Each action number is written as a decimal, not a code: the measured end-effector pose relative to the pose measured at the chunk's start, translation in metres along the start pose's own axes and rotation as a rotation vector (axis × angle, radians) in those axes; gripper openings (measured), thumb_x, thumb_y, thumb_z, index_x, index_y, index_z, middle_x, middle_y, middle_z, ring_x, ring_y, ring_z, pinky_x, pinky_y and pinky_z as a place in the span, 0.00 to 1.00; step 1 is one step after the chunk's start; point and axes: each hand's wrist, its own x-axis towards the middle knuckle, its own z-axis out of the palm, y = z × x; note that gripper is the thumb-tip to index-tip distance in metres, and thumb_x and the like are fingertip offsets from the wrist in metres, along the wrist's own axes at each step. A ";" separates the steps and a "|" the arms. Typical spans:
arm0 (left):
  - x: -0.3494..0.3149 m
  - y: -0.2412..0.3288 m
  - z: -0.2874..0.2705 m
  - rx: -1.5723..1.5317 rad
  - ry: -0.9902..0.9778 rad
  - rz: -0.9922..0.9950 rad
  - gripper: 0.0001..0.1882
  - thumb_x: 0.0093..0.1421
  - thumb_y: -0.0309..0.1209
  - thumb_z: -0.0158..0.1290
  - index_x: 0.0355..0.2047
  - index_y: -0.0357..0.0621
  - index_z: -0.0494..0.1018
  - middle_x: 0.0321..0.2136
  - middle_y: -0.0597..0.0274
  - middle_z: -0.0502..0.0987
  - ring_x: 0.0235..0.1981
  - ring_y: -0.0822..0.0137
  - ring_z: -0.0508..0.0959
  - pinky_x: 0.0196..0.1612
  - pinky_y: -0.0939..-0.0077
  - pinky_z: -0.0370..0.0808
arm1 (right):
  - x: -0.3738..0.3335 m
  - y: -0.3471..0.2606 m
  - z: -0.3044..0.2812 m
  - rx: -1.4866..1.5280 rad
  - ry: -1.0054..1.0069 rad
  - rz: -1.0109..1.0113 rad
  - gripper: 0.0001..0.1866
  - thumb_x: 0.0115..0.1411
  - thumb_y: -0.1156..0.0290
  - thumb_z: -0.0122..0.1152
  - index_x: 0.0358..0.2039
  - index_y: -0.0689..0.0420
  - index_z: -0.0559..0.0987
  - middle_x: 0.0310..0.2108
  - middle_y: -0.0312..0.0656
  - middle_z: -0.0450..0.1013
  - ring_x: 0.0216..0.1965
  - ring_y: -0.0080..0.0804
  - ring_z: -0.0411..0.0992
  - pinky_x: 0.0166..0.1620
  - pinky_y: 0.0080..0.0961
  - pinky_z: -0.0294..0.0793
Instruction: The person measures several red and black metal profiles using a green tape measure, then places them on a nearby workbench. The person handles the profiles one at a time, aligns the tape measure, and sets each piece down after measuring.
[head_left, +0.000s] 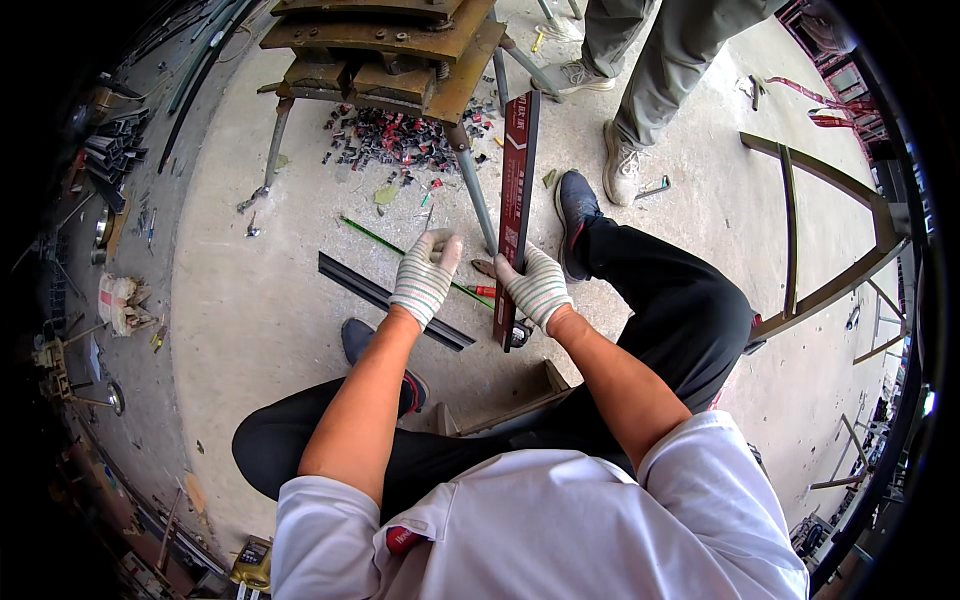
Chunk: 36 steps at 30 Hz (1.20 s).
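Seated person, both hands in striped knit gloves: right hand [537, 288] is clenched around the lower part of a long dark-red metal profile bar [516, 200], which runs from near the person's knees up toward the rusty steel stand [400, 55], its lower end resting on the concrete floor [250, 300] beside a small dark tool I cannot identify. Left hand [425, 275] is released, fingers spread, holding nothing, hovering just left of the stand's grey leg [478, 200] and above a black profile strip [390, 298] lying flat on the floor. Red and black offcuts [390, 140] are heaped under the stand; another person's legs [640, 70] stand at the far edge of the floor.
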 end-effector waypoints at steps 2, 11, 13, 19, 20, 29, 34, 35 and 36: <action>-0.012 0.011 0.003 -0.056 -0.045 0.046 0.21 0.71 0.40 0.57 0.56 0.38 0.73 0.42 0.62 0.79 0.39 0.74 0.75 0.45 0.76 0.77 | -0.002 -0.024 0.000 0.114 -0.103 0.068 0.20 0.65 0.57 0.64 0.47 0.61 0.83 0.37 0.53 0.83 0.39 0.42 0.83 0.46 0.36 0.79; -0.063 0.045 -0.010 -0.074 -0.150 0.154 0.24 0.74 0.44 0.50 0.59 0.36 0.71 0.45 0.62 0.78 0.43 0.72 0.74 0.49 0.73 0.75 | -0.004 -0.081 -0.007 0.406 -0.267 -0.053 0.19 0.69 0.60 0.66 0.50 0.63 0.80 0.41 0.37 0.81 0.42 0.22 0.75 0.49 0.29 0.79; -0.071 0.045 -0.019 -0.003 -0.103 0.181 0.22 0.74 0.43 0.51 0.57 0.36 0.72 0.42 0.60 0.79 0.41 0.72 0.74 0.48 0.73 0.75 | -0.005 -0.086 -0.005 0.460 -0.339 -0.032 0.19 0.69 0.59 0.66 0.50 0.63 0.80 0.41 0.37 0.80 0.42 0.22 0.75 0.49 0.29 0.78; -0.092 0.056 -0.036 0.137 0.071 0.111 0.18 0.69 0.39 0.58 0.50 0.36 0.77 0.35 0.53 0.80 0.34 0.65 0.77 0.42 0.70 0.76 | -0.004 -0.116 -0.010 0.474 -0.341 -0.095 0.26 0.67 0.52 0.68 0.51 0.63 0.80 0.42 0.38 0.80 0.43 0.24 0.76 0.49 0.29 0.77; -0.093 0.053 -0.039 0.204 0.129 0.160 0.18 0.68 0.39 0.58 0.50 0.36 0.77 0.36 0.52 0.80 0.34 0.64 0.77 0.41 0.69 0.76 | -0.001 -0.120 -0.011 0.513 -0.292 -0.078 0.26 0.66 0.52 0.68 0.51 0.63 0.79 0.42 0.38 0.80 0.42 0.25 0.76 0.49 0.29 0.77; -0.096 0.053 -0.073 0.715 0.623 0.543 0.13 0.59 0.27 0.65 0.43 0.40 0.76 0.38 0.49 0.77 0.39 0.48 0.79 0.43 0.57 0.77 | 0.018 -0.154 -0.039 0.959 -0.334 -0.220 0.28 0.65 0.63 0.68 0.60 0.63 0.72 0.50 0.45 0.77 0.52 0.34 0.76 0.61 0.34 0.74; -0.091 0.061 -0.084 0.762 0.724 0.511 0.17 0.51 0.23 0.66 0.42 0.45 0.77 0.42 0.52 0.77 0.44 0.48 0.77 0.48 0.56 0.75 | 0.008 -0.167 -0.050 1.145 -0.430 -0.204 0.29 0.59 0.70 0.71 0.59 0.64 0.73 0.50 0.48 0.78 0.55 0.40 0.76 0.63 0.39 0.73; -0.091 0.063 -0.086 0.763 0.732 0.518 0.17 0.51 0.24 0.66 0.41 0.45 0.77 0.42 0.54 0.77 0.44 0.49 0.77 0.48 0.56 0.75 | 0.008 -0.167 -0.050 1.159 -0.434 -0.197 0.28 0.59 0.71 0.71 0.59 0.64 0.73 0.51 0.48 0.78 0.55 0.40 0.76 0.64 0.39 0.73; -0.090 0.064 -0.088 0.773 0.742 0.537 0.17 0.51 0.24 0.66 0.41 0.45 0.77 0.41 0.54 0.77 0.44 0.49 0.77 0.48 0.56 0.75 | 0.008 -0.167 -0.051 1.172 -0.440 -0.190 0.28 0.59 0.71 0.70 0.59 0.64 0.73 0.51 0.49 0.78 0.55 0.40 0.77 0.64 0.39 0.73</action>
